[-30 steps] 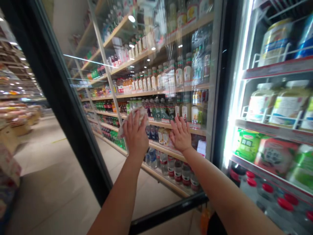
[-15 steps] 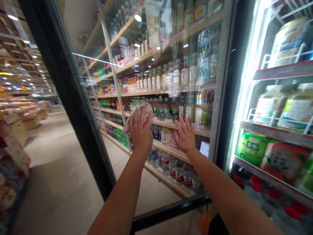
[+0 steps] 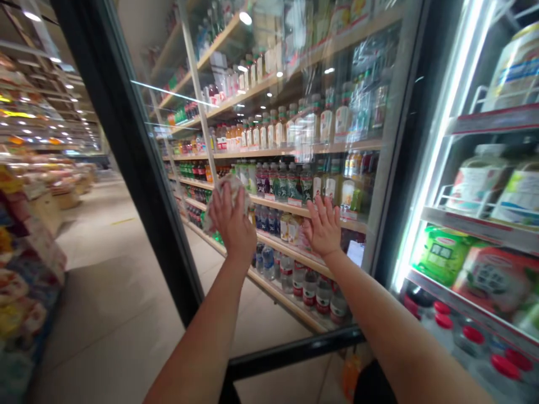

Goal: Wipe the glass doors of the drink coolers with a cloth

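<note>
Bottled drinks (image 3: pixel 286 182) fill wooden shelves (image 3: pixel 290 253) along a supermarket aisle (image 3: pixel 118 303).

The left hand (image 3: pixel 231 225) presses a crumpled white cloth (image 3: pixel 224 201) against the glass door (image 3: pixel 290 101) of a lit drinks fridge, near its left edge. To the right, the open right hand (image 3: pixel 323 229) rests flat on the glass, fingers spread.
</note>
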